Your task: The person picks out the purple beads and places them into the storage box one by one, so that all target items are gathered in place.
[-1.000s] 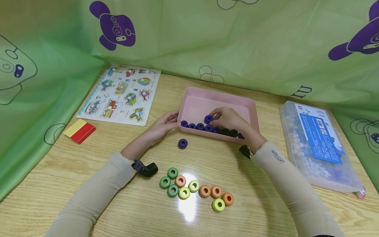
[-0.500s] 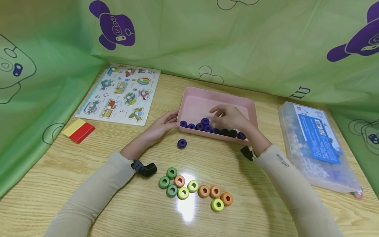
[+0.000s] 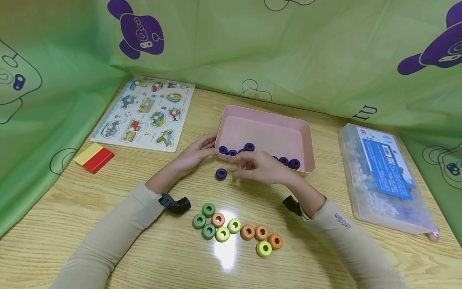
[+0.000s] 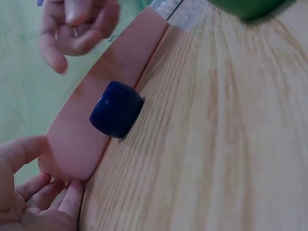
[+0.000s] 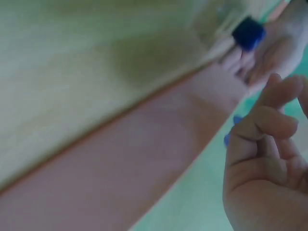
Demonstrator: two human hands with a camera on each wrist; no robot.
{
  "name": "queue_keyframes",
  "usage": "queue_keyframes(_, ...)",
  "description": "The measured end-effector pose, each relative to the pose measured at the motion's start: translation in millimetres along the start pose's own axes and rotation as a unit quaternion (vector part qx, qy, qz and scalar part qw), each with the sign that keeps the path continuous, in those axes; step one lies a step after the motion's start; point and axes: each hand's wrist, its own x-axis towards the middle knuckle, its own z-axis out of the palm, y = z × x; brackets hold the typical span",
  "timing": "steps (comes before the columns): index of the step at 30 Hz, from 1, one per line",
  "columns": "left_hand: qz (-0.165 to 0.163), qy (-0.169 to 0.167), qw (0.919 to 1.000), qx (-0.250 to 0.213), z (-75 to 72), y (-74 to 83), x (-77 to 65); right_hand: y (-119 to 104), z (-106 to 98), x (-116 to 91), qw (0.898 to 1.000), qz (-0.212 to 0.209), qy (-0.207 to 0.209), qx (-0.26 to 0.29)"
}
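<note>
A pink tray [image 3: 265,128] holds several dark purple ring beads [image 3: 294,163] along its near side. The left hand [image 3: 193,156] touches the outside of the tray's near left corner, its fingertips against the wall in the left wrist view. One dark purple ring bead [image 3: 221,174] lies on the table in front of the tray. The right hand [image 3: 263,167] hovers over the tray's near wall, just right of that bead, thumb and forefinger apart with nothing between them. It hides part of the bead row. In the right wrist view its fingers [image 5: 262,122] are loosely bent.
Green, orange and yellow ring beads [image 3: 264,249] lie in a loose group nearer the person. A picture puzzle board [image 3: 144,114] and a yellow-and-red block [image 3: 94,157] are at left. A clear plastic case [image 3: 388,180] stands at right. Green printed cloth [image 3: 213,48] hangs behind.
The right hand let go of a purple ring bead inside the tray, then moved left and nearer, out over the tray's front wall. The left hand stayed at the corner.
</note>
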Motion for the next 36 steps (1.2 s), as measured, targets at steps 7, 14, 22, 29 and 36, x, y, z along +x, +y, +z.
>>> queue_keyframes(7, 0.007, -0.006, 1.0000, 0.001, -9.7, -17.3, 8.4, -2, 19, 11, 0.997, 0.012, -0.058, -0.049)
queue_keyframes(14, 0.004, 0.001, 1.0000, 0.002, -8.3, -16.0, 7.9, -2, 26, 25, 0.993, 0.011, -0.051, -0.110)
queue_keyframes(22, 0.004, 0.000, 1.0000, 0.003, -8.0, -16.6, 7.2, -8, 31, 25, 0.989, 0.021, -0.070, -0.125)
queue_keyframes(29, 0.024, -0.003, 0.9997, 0.000, -8.7, -17.7, 6.3, -11, 22, -3, 0.995, 0.003, -0.049, -0.092)
queue_keyframes(36, 0.021, 0.000, 0.9998, 0.003, -7.4, -16.4, 5.9, -2, -15, -41, 0.996, 0.030, 0.028, -0.083)
